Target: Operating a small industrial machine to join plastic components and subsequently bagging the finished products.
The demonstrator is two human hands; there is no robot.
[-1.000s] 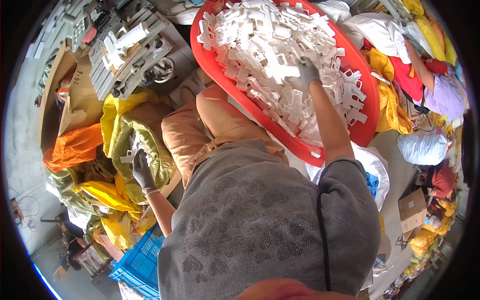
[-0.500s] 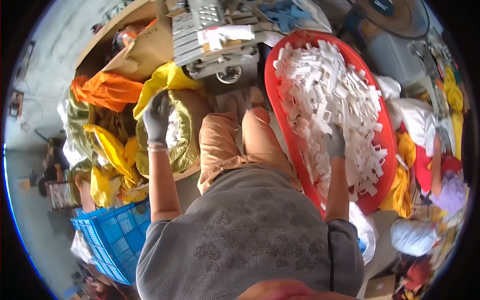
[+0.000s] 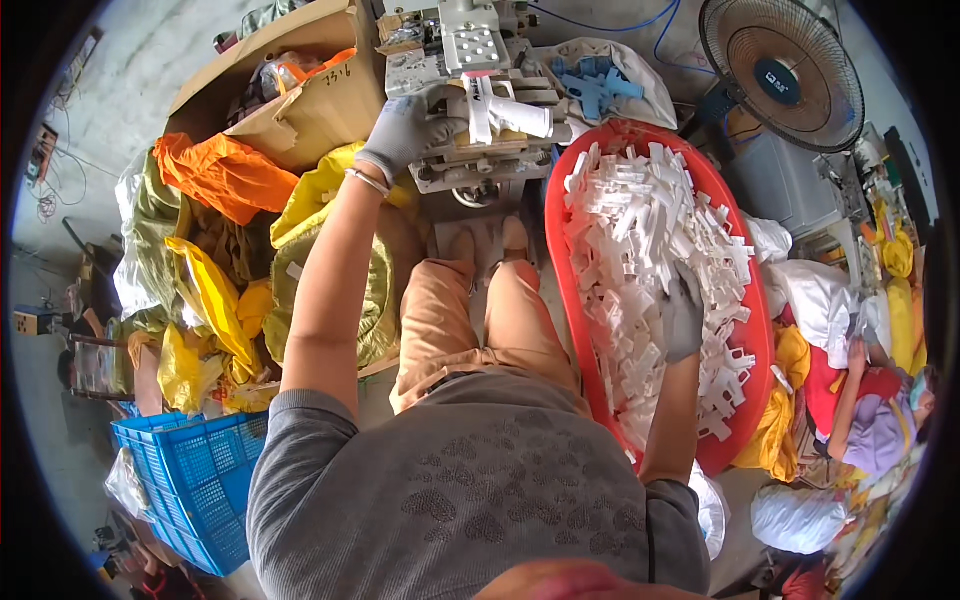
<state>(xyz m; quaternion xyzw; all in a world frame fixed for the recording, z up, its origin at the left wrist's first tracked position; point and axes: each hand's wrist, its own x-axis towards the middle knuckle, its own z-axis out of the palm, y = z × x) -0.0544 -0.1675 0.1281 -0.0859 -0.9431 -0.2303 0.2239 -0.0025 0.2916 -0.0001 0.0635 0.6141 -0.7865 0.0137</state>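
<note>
Swung from olive sack (image 3: 378,300) to far machine (image 3: 478,45), the left hand (image 3: 405,130) is at a white pistol-shaped piece (image 3: 512,117) there, the right hand (image 3: 683,320) in the red tub (image 3: 563,230), each grip's closure unclear; apparent unloading needs a pinch.

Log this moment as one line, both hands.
left hand: beside white gun-shaped piece on machine, contact unclear | right hand: at white pieces in red tub, grip unclear

White pistol-shaped part (image 3: 515,115) on machine (image 3: 480,46), white pieces (image 3: 640,235) heaped in red tub (image 3: 563,240)
</note>
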